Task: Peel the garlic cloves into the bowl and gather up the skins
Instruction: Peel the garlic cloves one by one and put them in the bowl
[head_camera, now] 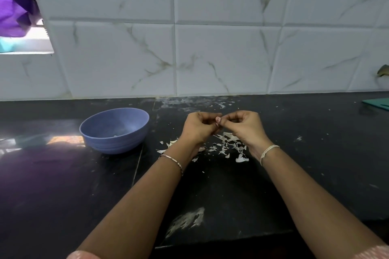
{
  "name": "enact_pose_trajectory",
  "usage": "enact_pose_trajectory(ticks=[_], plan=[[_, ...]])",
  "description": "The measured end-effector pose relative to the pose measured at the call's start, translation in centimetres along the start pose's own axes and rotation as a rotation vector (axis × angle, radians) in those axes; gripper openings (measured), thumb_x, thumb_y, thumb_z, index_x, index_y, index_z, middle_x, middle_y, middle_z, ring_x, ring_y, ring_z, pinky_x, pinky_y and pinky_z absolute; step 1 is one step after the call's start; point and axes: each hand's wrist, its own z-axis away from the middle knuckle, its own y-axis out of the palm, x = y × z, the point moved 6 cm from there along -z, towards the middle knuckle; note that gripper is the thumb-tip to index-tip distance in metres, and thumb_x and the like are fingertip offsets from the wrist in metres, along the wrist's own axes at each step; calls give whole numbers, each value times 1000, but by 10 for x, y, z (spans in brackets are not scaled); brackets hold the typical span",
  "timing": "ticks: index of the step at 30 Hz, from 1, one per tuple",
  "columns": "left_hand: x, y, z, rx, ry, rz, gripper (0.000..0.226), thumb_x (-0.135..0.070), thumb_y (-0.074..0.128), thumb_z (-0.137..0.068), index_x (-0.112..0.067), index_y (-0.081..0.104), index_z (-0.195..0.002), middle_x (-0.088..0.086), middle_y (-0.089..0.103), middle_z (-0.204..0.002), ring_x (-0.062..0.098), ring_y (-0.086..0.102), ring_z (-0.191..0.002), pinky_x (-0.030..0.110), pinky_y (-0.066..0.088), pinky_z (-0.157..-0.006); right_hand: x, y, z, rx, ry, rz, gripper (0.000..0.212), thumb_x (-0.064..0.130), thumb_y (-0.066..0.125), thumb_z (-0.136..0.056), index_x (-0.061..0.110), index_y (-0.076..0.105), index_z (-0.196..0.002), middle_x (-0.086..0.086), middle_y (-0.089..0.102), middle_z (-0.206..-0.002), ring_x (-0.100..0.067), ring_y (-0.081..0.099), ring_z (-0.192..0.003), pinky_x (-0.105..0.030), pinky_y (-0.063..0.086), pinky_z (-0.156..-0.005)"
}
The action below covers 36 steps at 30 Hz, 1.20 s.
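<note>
Both hands meet above the black counter, fingertips together on a small pale garlic clove (217,120). My left hand (199,127) and my right hand (245,126) each pinch it from one side with curled fingers. Beneath and between the wrists lies a scatter of white garlic skins (228,146). A blue bowl (101,124) stands to the left of my left hand, and something small and pale lies at its bottom.
A white marble-patterned tiled wall rises right behind the counter. The corner of a teal board (377,103) shows at the right edge. White smears (185,219) mark the counter near the front edge. A window ledge with purple cloth (14,6) is at top left.
</note>
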Motion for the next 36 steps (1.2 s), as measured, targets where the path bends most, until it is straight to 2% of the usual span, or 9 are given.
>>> enact_pose_trajectory(ticks=[3, 7, 12, 17, 21, 25, 27, 31, 36], plan=[[0, 1, 2, 19, -47, 89, 23, 9, 63, -87, 7, 66, -110, 6, 71, -74, 9, 68, -61, 17, 57, -65, -1, -1, 0, -17, 2, 22, 10, 12, 81, -78, 4, 74, -80, -6, 72, -73, 2, 63, -59, -9, 44, -52], [-1, -1, 6, 24, -99, 198, 13, 9, 62, -88, 4, 66, -100, 13, 69, -78, 11, 70, -60, 18, 58, -62, -2, 0, 0, -19, -4, 31, 5, 13, 78, -81, 9, 75, -81, -11, 74, -80, -16, 69, -75, -19, 53, -65], [-1, -3, 8, -10, -88, 227, 9, 8, 66, -85, 2, 65, -92, 12, 69, -73, 15, 70, -61, 24, 60, -66, 2, 5, 3, -12, -68, 118, 12, 10, 71, -88, 16, 72, -78, 2, 72, -74, -6, 67, -70, -16, 53, -66], [-3, 0, 12, -40, -34, 150, 4, -5, 70, -87, -4, 66, -89, 9, 65, -75, 13, 65, -60, 21, 57, -57, -4, 6, -2, -33, -64, 221, 9, 17, 60, -95, 13, 68, -90, -3, 72, -87, -16, 68, -84, -30, 55, -77], [-11, -1, 15, -55, 0, 213, 10, -11, 70, -89, -3, 67, -95, 5, 61, -74, 8, 64, -59, 23, 59, -60, -9, 3, -2, -31, -35, 380, 12, 20, 55, -97, 12, 64, -98, 5, 60, -78, -9, 54, -70, -30, 44, -69], [-14, 2, 20, 21, -52, 278, 7, -12, 70, -89, -7, 67, -93, 4, 69, -79, 7, 66, -62, 24, 58, -57, -10, -2, -2, 42, -48, 677, 8, 19, 59, -94, 20, 66, -89, 4, 66, -83, -19, 64, -84, -32, 49, -78], [-12, 3, 22, 45, -81, 276, 6, -12, 71, -88, -8, 67, -92, 6, 72, -84, 10, 68, -66, 24, 57, -57, -4, -7, -2, 29, -94, 719, 6, 20, 68, -89, 19, 72, -86, 3, 69, -80, -18, 65, -82, -30, 50, -77], [-10, 2, 23, 22, -101, 277, 10, -11, 74, -85, -9, 65, -88, 9, 73, -88, 17, 67, -70, 24, 57, -55, 8, -19, 0, -115, -124, 537, 21, 18, 82, -74, 19, 64, -64, 7, 65, -65, -12, 61, -64, -27, 50, -63], [-10, -4, 20, -30, -77, 248, 9, -8, 73, -85, -7, 64, -84, 8, 66, -80, 14, 63, -64, 23, 56, -53, 12, -7, 7, 43, -46, -18, 6, 12, 71, -88, 11, 65, -88, -3, 65, -82, -5, 62, -62, -18, 53, -56]])
